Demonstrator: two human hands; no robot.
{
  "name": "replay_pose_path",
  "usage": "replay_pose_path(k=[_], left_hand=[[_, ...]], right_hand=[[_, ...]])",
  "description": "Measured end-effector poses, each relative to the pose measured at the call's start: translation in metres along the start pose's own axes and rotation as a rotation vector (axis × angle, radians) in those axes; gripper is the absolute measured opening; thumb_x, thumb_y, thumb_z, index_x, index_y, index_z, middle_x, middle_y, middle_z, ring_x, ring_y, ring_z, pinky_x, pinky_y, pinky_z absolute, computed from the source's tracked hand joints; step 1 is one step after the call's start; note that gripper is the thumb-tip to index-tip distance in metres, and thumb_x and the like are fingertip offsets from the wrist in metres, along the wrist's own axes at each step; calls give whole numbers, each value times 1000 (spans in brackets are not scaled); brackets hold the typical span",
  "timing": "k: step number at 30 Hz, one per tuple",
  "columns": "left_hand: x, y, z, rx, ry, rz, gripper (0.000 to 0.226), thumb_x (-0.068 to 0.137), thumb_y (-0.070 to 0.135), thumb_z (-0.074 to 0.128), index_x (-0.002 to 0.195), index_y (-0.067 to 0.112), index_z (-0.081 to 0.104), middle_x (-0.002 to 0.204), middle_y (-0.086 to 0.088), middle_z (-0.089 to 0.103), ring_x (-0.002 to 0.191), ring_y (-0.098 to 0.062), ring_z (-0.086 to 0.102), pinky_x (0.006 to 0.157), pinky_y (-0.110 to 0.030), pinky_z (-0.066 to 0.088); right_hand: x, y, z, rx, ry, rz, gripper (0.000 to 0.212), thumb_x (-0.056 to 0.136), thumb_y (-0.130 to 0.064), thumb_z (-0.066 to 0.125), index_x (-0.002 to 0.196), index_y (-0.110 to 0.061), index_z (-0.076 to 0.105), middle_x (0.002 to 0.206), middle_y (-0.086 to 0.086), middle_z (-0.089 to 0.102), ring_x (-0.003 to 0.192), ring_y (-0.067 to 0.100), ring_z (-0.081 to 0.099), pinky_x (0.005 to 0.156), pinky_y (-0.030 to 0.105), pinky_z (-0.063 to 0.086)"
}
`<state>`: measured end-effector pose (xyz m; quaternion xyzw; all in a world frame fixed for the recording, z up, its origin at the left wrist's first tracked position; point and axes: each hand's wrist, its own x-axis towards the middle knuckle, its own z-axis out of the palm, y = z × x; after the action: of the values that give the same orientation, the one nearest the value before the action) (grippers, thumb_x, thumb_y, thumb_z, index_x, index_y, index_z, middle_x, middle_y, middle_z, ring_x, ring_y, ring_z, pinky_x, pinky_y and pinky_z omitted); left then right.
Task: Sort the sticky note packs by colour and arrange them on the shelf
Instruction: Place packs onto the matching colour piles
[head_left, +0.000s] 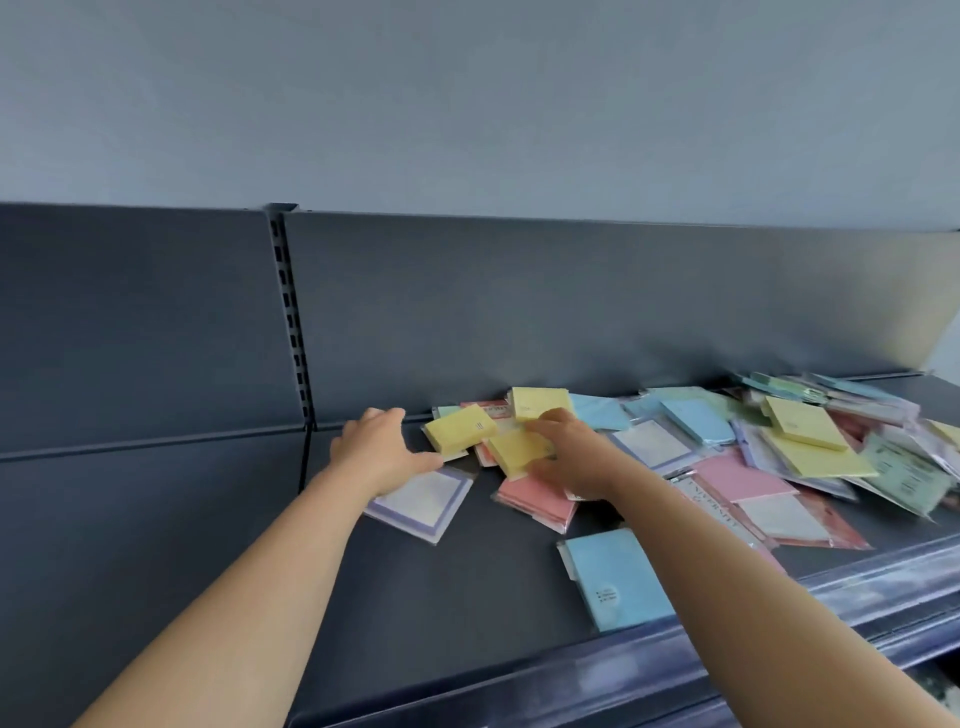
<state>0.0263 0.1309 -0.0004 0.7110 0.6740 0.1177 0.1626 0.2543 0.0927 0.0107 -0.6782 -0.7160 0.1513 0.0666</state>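
A loose heap of sticky note packs (727, 452) in yellow, blue, pink, green and lilac covers the right part of the dark shelf (441, 597). My right hand (571, 457) grips a yellow pack (514, 452) between thumb and fingers at the heap's left end. Just to its left lies a second yellow pack (460, 432). My left hand (382, 452) is spread open beside that pack, its thumb touching the near edge. A third yellow pack (540, 402) lies behind them by the back panel.
A lilac-bordered pack (421, 506) lies under my left wrist, a red pack (537, 501) under my right hand, and a blue pack (615, 579) near the shelf's front lip (779, 623). A slotted upright (291, 322) divides the back panel. Bare shelf stretches to the left.
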Motion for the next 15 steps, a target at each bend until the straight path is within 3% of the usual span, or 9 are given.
replay_pose_path(k=[5, 9, 12, 15], left_hand=[[25, 25, 16, 0, -35, 89, 58, 94, 51, 49, 144, 24, 37, 142, -4, 44, 127, -30, 41, 98, -40, 38], [35, 27, 17, -15, -72, 61, 52, 78, 59, 62, 117, 24, 54, 120, -3, 55, 111, -31, 49, 87, -36, 43], [39, 24, 15, -148, -86, 48, 45, 69, 41, 74, 102, 20, 53, 111, -5, 58, 99, -28, 57, 84, -39, 51], [36, 24, 14, -221, -33, 78, 35, 77, 29, 74, 102, 18, 52, 107, -4, 57, 90, -24, 59, 76, -37, 51]], right_hand=[[10, 7, 0, -26, -82, 24, 66, 92, -46, 54, 149, -28, 25, 149, 1, 17, 134, 28, 30, 111, 44, 31], [14, 10, 2, 70, -65, 34, 69, 86, -50, 62, 144, -28, 32, 146, -1, 23, 126, 26, 39, 104, 41, 38], [15, 14, 2, 151, -13, 52, 71, 80, -45, 72, 139, -28, 37, 140, 0, 33, 119, 23, 46, 99, 38, 43], [13, 17, 0, 193, -14, 103, 78, 72, -47, 79, 137, -26, 42, 134, 0, 37, 115, 22, 49, 94, 36, 46]])
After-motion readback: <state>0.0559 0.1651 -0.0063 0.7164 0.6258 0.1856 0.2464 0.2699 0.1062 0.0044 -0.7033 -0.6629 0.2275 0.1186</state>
